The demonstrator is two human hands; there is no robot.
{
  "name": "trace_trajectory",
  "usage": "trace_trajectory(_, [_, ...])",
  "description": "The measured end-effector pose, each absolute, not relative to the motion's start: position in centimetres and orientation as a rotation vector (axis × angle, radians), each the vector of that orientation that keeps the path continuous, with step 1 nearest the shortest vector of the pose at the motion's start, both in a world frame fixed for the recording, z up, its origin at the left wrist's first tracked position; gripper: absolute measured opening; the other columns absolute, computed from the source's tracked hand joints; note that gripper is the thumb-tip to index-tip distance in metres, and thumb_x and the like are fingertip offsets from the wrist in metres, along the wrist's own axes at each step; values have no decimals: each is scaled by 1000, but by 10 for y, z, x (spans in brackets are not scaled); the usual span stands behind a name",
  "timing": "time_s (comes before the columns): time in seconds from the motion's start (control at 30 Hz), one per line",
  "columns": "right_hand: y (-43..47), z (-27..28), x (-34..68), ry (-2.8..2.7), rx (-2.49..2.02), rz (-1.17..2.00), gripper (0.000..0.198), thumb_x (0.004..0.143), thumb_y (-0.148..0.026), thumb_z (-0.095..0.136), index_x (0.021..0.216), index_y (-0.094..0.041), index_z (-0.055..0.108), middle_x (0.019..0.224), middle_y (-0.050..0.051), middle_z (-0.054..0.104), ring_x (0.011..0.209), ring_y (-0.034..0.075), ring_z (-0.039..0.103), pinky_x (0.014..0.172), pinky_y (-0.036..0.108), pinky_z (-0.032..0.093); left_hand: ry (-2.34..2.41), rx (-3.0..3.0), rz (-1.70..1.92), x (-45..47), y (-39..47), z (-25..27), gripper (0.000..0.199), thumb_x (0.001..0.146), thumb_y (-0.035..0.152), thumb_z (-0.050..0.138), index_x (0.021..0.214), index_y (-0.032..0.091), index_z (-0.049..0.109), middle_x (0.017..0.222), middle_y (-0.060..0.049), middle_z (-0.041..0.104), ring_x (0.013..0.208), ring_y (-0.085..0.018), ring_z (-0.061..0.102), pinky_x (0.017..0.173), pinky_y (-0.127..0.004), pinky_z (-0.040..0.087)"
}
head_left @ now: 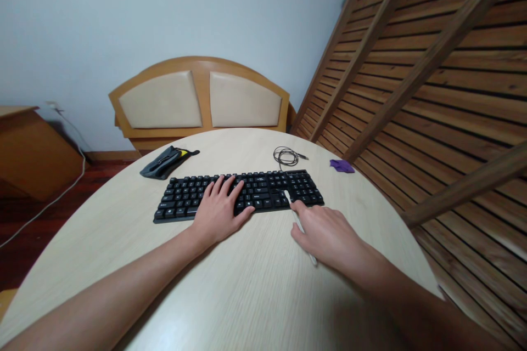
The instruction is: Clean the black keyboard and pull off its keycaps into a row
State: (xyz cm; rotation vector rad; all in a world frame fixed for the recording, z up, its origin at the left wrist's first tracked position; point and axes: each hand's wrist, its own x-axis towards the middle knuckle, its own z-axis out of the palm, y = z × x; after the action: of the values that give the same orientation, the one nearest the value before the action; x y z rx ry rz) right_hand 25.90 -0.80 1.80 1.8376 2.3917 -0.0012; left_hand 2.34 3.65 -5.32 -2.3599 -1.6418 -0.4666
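A black keyboard (259, 192) lies across the middle of the round table (247, 285). My left hand (220, 208) rests on its keys left of centre, fingers spread, holding nothing. My right hand (321, 230) is closed on a pale toothbrush (302, 226) by the keyboard's near right edge. The brush's head touches or hovers just over the keys beside the number pad; I cannot tell which. Its handle end sticks out below my hand. Some keys are hidden under my left fingers.
Behind the keyboard sits its coiled cable (288, 157) with a plug. A dark pouch (167, 163) with a yellow bit lies at the back left, a purple cloth (341, 165) at the right. A headboard (201, 93) and a slatted wooden frame (432, 82) stand beyond the table.
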Motion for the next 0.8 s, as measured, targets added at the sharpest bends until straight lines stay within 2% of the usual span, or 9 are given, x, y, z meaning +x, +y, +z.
trace_trajectory(0.3, [-19,23,253,2311,1803,-17,42,88,-20,46,126,-7,59,84,15,74,81,31,72,64,35,45,-1648,-2358,-458,24,36,-53,70,91,64,42,145,19,47,150,-13,46,141,-37,36,113,-54,31])
trace_trajectory(0.6, [-25,22,250,2283,1753,-1,47,83,-12,44,127,-4,57,83,15,75,80,28,72,62,32,42,-1646,-2359,-451,24,36,-52,70,92,63,42,145,18,47,150,-14,47,141,-38,36,113,-54,31])
trace_trajectory(0.8, [-23,24,249,2280,1774,-15,46,86,-14,42,128,-4,56,83,15,75,80,28,72,62,32,42,-1647,-2368,-476,24,36,-51,69,91,62,43,144,18,48,150,-14,47,141,-38,36,113,-55,31])
